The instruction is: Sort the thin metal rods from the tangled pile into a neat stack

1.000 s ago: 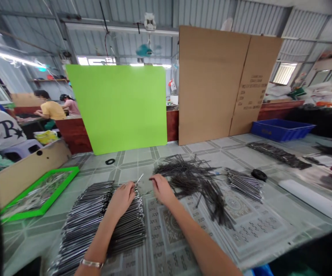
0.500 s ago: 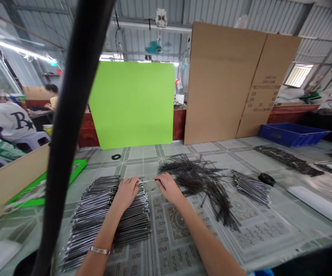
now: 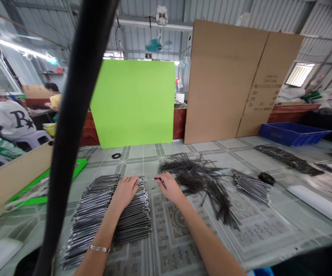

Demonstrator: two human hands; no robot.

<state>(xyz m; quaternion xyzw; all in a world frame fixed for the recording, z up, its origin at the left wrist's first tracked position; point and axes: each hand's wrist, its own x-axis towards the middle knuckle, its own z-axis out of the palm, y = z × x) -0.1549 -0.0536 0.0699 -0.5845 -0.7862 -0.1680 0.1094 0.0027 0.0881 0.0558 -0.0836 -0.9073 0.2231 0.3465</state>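
Head view, and we saw our left hand (image 3: 124, 193) lying open on the stacked rods (image 3: 134, 226), our right hand (image 3: 170, 188) pinching a thin wire (image 3: 154, 179) just beside the tangled pile (image 3: 200, 180)

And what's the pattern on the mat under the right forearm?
Pale grey mat: ornate medallions and rows of dark marks, clearest in the head view.

We sit under a corrugated metal roof (image 3: 217, 9), with a fluorescent tube light (image 3: 18, 50) at upper left. Ahead of us, a lime-green board (image 3: 132, 103) and tall cardboard sheets (image 3: 226, 80) stand against a red-brown wooden counter (image 3: 179, 123); a louvred window (image 3: 299, 74) glows at upper right.
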